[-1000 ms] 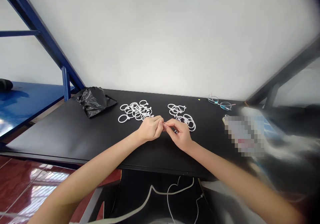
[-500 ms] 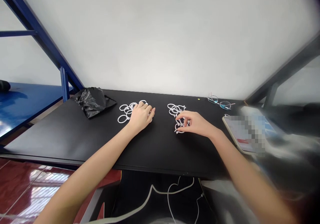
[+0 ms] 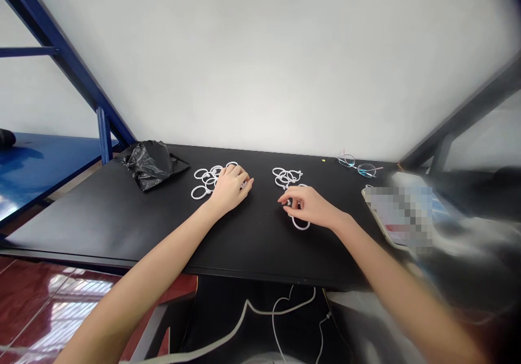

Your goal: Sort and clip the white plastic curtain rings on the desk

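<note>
Two piles of white plastic rings lie on the black table [image 3: 122, 217]. My left hand [image 3: 228, 188] rests palm down on the left pile of rings [image 3: 204, 182], fingers stretched over it and covering its right part. My right hand [image 3: 309, 206] hovers over the near end of the right pile of rings [image 3: 287, 177], fingers arched and apart, fingertips touching the table. One ring [image 3: 302, 224] shows from under that hand's palm. Neither hand visibly grips a ring.
A crumpled black plastic bag [image 3: 150, 164] lies at the back left of the table. Eyeglasses [image 3: 359, 167] sit at the back right, with a blurred phone or tablet [image 3: 401, 215] nearer on the right. White cables [image 3: 280, 315] hang below the front edge. A blue metal frame [image 3: 103, 131] stands at left.
One second ago both hands were pinched together on a ring at the table's middle. They have parted: the left went to the left pile, the right to the right pile.
</note>
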{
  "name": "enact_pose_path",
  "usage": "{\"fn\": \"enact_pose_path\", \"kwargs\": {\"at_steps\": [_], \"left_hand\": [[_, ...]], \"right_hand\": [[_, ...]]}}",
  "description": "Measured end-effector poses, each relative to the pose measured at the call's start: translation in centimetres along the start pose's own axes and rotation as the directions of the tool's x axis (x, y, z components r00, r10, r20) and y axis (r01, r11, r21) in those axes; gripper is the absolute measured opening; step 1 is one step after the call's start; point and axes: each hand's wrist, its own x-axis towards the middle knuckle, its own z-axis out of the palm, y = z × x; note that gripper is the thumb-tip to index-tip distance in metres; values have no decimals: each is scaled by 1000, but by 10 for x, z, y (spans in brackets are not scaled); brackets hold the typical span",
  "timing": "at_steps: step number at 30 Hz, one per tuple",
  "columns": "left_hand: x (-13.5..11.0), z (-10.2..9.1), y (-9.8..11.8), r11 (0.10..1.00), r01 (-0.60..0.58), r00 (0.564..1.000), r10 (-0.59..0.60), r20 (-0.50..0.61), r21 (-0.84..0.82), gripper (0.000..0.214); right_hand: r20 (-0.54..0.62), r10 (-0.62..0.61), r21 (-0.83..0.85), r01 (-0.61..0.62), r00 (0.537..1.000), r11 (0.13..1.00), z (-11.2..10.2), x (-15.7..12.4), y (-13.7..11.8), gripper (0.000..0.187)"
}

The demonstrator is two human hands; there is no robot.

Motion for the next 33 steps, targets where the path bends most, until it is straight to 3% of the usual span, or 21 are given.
{"fn": "enact_pose_path", "kwargs": {"at_steps": [4, 8, 13, 15, 18, 21, 24, 33], "left_hand": [[0, -7, 12, 992, 0, 999, -6, -50, -126, 22], [0, -8, 26, 976, -80, 995, 67, -70, -200, 21], [0, -8, 33, 962, -130, 991, 118, -64, -240, 22], [0, -9, 33, 958, -137, 990, 127, -56, -251, 22], [-1, -11, 34, 954, -140, 990, 138, -27, -266, 23], [-1, -11, 36, 949, -145, 989, 149, -6, -279, 23], [-1, -12, 37, 945, -154, 987, 159, -5, -288, 23], [-2, -10, 36, 937, -135, 990, 141, -5, -323, 25]], "right_hand": [[-63, 17, 33, -15, 998, 999, -2, 2, -1, 11], [59, 143, 18, -145, 988, 989, -18, -4, -4, 23], [326, 362, -52, -366, 873, 929, -35, -18, -10, 29], [360, 418, -66, -424, 834, 903, -35, -21, -10, 27], [380, 443, -37, -465, 812, 885, -30, -21, -8, 26], [420, 391, -2, -430, 819, 903, -24, -18, -10, 20], [409, 321, -9, -348, 854, 937, -16, -15, -19, 17], [153, 69, -43, -63, 986, 997, 22, -5, -32, 10]]}}
